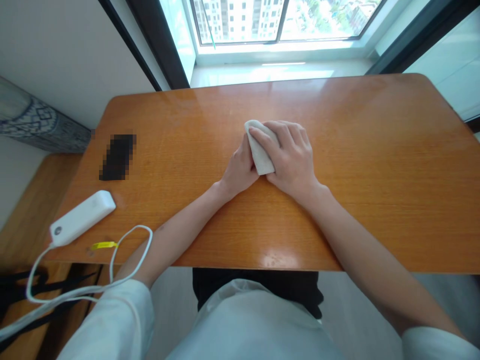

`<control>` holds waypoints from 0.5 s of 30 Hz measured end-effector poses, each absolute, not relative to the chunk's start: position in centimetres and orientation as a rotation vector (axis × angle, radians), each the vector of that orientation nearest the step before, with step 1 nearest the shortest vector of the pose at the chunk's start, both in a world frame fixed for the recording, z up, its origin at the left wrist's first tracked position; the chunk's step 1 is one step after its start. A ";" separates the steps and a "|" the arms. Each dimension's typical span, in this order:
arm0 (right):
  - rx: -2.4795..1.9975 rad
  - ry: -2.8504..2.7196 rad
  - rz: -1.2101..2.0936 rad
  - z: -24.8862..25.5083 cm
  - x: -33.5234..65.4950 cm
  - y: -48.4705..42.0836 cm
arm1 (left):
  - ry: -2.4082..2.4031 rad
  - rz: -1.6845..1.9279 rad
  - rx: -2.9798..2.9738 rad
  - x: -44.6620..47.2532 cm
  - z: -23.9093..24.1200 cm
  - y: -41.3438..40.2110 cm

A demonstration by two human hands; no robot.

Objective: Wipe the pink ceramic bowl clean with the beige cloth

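Note:
A small off-white pad that looks like a folded cloth (pixel 260 151) is held between my two hands above the middle of the wooden table (pixel 180 175). My right hand (pixel 293 156) wraps over it from the right, with one finger lying across its upper face. From the left, my left hand (pixel 242 169) grips its other side; most of those fingers are hidden behind the cloth. Both hands are closed, close together, and the cloth stands tilted between them.
On the table's left lie a white power strip (pixel 83 218) and a dark pixelated rectangle (pixel 117 157). A white cable (pixel 140 227) with a yellow tag (pixel 104 245) loops at my left forearm. Beyond the far edge is a window (pixel 277 22).

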State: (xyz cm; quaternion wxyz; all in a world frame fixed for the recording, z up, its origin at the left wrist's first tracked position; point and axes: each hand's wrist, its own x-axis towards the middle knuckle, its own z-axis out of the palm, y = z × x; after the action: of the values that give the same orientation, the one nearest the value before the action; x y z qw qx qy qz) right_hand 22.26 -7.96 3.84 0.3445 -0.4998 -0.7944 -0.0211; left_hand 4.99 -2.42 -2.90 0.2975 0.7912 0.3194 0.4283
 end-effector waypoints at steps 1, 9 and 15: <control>-1.292 -2.030 -0.055 3.5 22.3 -7.9 | 0.856 1.127 2.105 5.0 -2.9 -2.4; -1.242 -1.661 0.205 0.8 23.6 -6.1 | 0.845 1.174 2.111 5.0 -2.8 -2.1; -1.219 -1.585 0.349 -1.3 24.4 -4.9 | 0.826 1.213 2.135 4.7 -3.4 -1.5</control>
State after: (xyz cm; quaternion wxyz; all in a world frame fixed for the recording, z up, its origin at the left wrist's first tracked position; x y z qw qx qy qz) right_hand 24.39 -4.88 -1.28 0.5278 -0.5100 -0.6634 0.1459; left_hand 4.75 -1.55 -3.41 0.2721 0.7930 0.3069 0.4504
